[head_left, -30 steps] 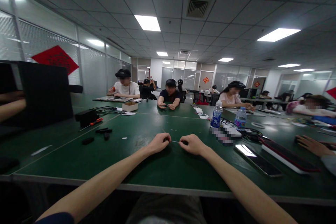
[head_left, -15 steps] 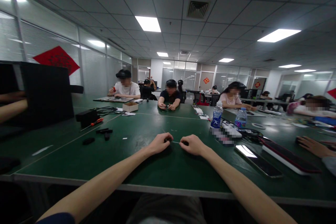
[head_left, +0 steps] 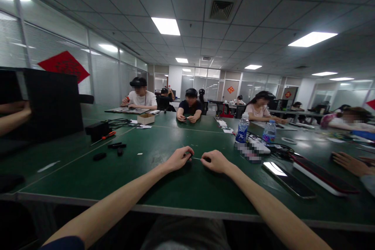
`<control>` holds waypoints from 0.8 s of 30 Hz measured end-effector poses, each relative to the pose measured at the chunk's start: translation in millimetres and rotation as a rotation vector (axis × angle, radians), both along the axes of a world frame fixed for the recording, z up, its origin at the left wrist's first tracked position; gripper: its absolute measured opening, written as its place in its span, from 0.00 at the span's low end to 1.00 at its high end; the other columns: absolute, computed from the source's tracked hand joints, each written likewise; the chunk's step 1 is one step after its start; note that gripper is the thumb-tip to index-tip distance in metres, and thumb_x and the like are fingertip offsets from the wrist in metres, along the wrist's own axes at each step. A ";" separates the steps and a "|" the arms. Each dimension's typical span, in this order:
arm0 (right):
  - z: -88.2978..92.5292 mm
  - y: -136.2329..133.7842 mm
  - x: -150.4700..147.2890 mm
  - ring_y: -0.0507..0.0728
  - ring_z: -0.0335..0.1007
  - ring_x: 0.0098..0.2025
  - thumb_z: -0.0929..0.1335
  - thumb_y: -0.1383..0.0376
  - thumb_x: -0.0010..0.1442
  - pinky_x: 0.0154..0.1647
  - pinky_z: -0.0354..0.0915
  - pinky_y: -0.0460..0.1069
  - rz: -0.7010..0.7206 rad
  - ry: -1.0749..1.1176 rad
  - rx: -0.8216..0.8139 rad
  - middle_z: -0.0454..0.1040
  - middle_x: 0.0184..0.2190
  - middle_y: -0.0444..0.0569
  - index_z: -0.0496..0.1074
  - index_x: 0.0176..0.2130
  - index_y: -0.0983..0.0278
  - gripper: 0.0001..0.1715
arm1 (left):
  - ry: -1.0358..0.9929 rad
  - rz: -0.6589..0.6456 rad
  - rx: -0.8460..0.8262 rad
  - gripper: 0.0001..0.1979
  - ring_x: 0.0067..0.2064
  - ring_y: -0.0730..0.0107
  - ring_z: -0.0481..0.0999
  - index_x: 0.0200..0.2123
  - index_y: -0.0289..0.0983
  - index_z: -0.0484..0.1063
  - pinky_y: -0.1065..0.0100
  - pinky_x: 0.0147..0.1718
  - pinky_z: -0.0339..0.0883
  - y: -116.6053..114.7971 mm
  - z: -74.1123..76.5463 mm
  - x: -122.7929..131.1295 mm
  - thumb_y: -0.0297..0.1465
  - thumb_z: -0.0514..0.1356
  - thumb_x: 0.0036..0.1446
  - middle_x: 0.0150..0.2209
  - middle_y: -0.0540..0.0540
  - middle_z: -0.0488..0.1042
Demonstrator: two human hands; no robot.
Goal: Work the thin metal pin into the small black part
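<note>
My left hand (head_left: 181, 158) rests on the green table (head_left: 158, 187) near the middle, its fingers curled round a small dark thing that is mostly hidden. Just to the right, my right hand (head_left: 215, 161) is curled in a pinch, with its fingertips turned toward the left hand. A thin pale strip (head_left: 197, 159) shows in the narrow gap between the two hands. What the right fingers hold is too small to make out.
Left on the table lie small black parts (head_left: 117, 145), an orange-handled screwdriver (head_left: 109, 135), a black box (head_left: 96, 131) and a paper scrap (head_left: 140, 154). Right are a phone (head_left: 288, 179), a red-edged device (head_left: 324, 174), bottles (head_left: 242, 128) and a co-worker's hand (head_left: 348, 163). People sit beyond.
The fingers of my left hand have shifted slightly around the dark thing. My right hand has hardly moved.
</note>
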State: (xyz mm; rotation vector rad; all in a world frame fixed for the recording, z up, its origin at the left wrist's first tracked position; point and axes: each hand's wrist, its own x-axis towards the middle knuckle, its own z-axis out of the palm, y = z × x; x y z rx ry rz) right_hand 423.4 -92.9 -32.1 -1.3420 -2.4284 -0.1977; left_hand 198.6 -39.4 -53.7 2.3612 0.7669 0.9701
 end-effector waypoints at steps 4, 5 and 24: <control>0.1 -0.6 -0.8 0.53 0.71 0.32 0.62 0.57 0.61 0.36 0.59 0.45 -0.007 -0.007 0.004 0.76 0.31 0.47 0.75 0.38 0.61 0.16 | 0.022 0.002 -0.041 0.13 0.31 0.74 0.73 0.43 0.36 0.66 0.73 0.31 0.66 -4.3 3.5 0.6 0.34 0.48 0.60 0.36 0.47 0.72; 0.1 -0.7 -1.0 0.53 0.71 0.32 0.62 0.57 0.61 0.36 0.59 0.45 -0.005 -0.008 0.005 0.76 0.30 0.47 0.75 0.38 0.60 0.16 | 0.028 0.005 -0.039 0.13 0.31 0.74 0.73 0.43 0.36 0.66 0.72 0.31 0.66 -5.4 4.5 0.6 0.35 0.48 0.60 0.36 0.46 0.72; -1.7 2.1 0.7 0.54 0.71 0.33 0.61 0.57 0.61 0.37 0.60 0.46 -0.024 0.031 0.022 0.76 0.31 0.47 0.75 0.38 0.60 0.17 | 0.092 0.039 0.015 0.14 0.30 0.73 0.71 0.42 0.36 0.69 0.72 0.32 0.63 2.1 0.8 -2.5 0.34 0.46 0.61 0.33 0.48 0.73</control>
